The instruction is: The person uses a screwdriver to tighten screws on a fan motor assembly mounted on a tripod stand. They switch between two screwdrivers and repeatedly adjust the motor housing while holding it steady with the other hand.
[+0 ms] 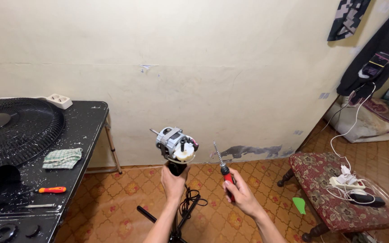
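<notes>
Hands meet at the lower centre of the frame. Left hand [174,183] has its fingers wrapped tight around the black neck under a fan motor [176,145], holding it upright just below mid-frame; the motor's grey metal body sits on a white plastic base, with a thin shaft sticking out toward the upper left. Right hand [241,194], just to the right, has its fingers closed around the red handle of a screwdriver [222,167], whose shank points up and slightly left, its tip near the motor but not touching it. Below the hands, a black stand [158,220] and a looped black cord [191,202] rest on the patterned orange floor [113,198].

At the left edge stands a black table [84,130], flecked with white. On it lie a round black fan grille [19,130], a white socket block [59,101] at the far corner, a folded green checked cloth [62,158] and a second screwdriver with an orange handle [50,190]. At lower right, a low stool with a floral red cushion [334,198] carries a white power strip [345,181] with tangled white cables.
</notes>
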